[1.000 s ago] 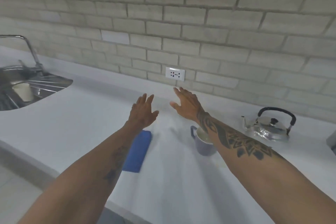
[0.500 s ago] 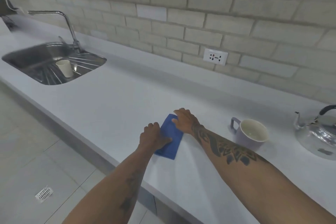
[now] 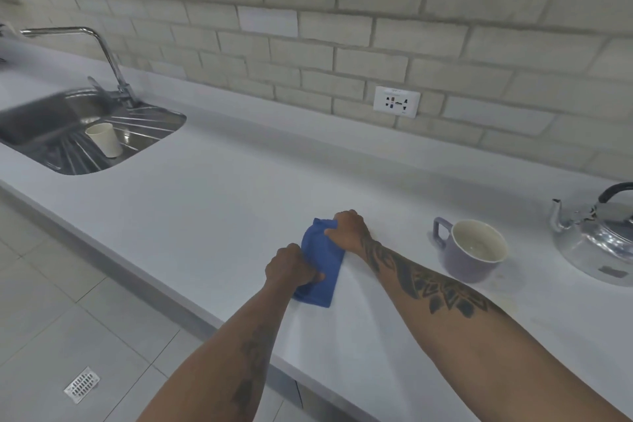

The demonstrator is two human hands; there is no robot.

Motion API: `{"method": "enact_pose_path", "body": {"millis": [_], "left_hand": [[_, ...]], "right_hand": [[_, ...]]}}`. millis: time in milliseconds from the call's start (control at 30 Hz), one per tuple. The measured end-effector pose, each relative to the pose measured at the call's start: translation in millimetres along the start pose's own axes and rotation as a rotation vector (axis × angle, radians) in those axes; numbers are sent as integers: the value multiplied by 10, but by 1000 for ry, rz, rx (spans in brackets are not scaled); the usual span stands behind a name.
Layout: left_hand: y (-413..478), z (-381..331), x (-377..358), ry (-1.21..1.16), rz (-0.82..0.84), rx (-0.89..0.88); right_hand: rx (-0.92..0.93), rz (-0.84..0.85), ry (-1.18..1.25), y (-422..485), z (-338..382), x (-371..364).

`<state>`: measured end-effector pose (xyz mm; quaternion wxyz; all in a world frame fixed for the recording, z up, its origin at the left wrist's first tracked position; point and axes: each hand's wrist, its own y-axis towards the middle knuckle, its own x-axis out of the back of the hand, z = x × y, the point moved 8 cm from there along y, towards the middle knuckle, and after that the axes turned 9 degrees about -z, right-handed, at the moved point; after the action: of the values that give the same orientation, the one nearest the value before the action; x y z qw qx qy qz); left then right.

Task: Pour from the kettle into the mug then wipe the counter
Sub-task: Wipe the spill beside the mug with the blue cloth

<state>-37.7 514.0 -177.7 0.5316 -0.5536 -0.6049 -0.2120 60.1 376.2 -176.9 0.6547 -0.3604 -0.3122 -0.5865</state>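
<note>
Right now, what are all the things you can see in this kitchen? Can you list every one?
cloth: one, blue, on the counter near its front edge, under both hands
mug: one, lilac, on the counter right of the cloth, handle pointing left
kettle: one, silver with black handle, far right, partly cut off
counter: one, white, along the wall
sink: one, steel, far left
cup: one, cream, tilted in the sink
tap: one, silver, behind the sink
socket: one, white, on the brick wall
floor drain: one, white, lower left
left hand: gripping the cloth's near part
right hand: gripping its far part
</note>
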Motion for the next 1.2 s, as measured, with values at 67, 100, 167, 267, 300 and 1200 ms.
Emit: {"method": "enact_pose_path", "body": {"millis": [67,100,167,267,300,1200], "left_hand": [[8,-6,7,-15,-13,-10],[8,-22,12,-26,-24,-17],[-10,-68,20,-100,-40,-14],[-26,-194,-19,-283,-18,8],[-26,-276,-54,-332,13,-15],[-2421,-3079,-2361,-220,829,-518]], "right_hand": [[-5,-13,98,-3,39,109],[-10,-18,153,-23,60,182],[3,-38,253,-84,103,377],[45,-93,339,-211,113,722],[55,-110,351,-254,98,843],[-553,-640,192,-2566,-3600,2840]]}}
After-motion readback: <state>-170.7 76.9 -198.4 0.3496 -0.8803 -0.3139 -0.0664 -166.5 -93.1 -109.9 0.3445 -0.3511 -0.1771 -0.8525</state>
